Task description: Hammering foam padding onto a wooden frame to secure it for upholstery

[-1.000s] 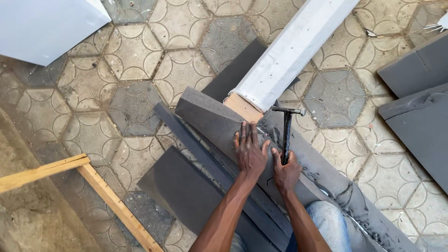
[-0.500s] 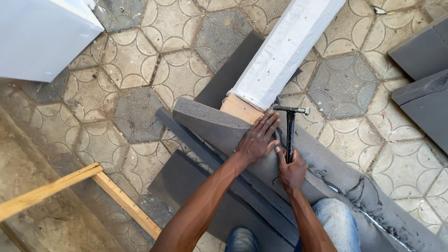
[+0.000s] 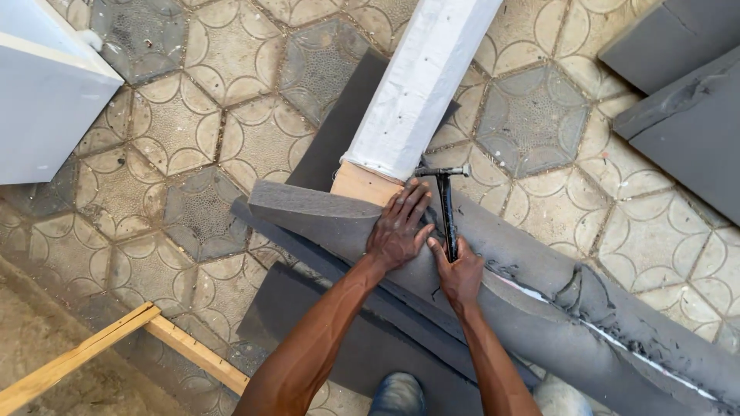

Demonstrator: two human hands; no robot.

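- The right hand (image 3: 460, 271) is closed tight round the dark handle of a small black metal hammer (image 3: 445, 206). The hammer points away from the person, w/ its head up near the white part.
- The left hand (image 3: 397, 229) lies flat, fingers spread a bit, holding nothing. It presses down on a long grey foam sheet (image 3: 532, 266) wrapped over a beam.
- The 2 hands are just beside each other, thumbs almost touching.
- The grey foam sheet runs from the middle down to the bottom right. It looks torn & rough near the right end.
- Past the hands, a bit of bare light wood (image 3: 362, 186) shows, then the beam goes on under a white cloth cover (image 3: 420, 85) to the top.
- More dark grey flat foam pieces (image 3: 370, 347) lie under the beam, near the person's knees.
- Other grey foam slabs (image 3: 678, 92) sit well apart at top right.
- A white box (image 3: 42, 100) is at top left.
- A thin wood frame (image 3: 123, 339) lies at bottom left.
- All is on a floor of patterned six-sided paving tiles (image 3: 193, 131).
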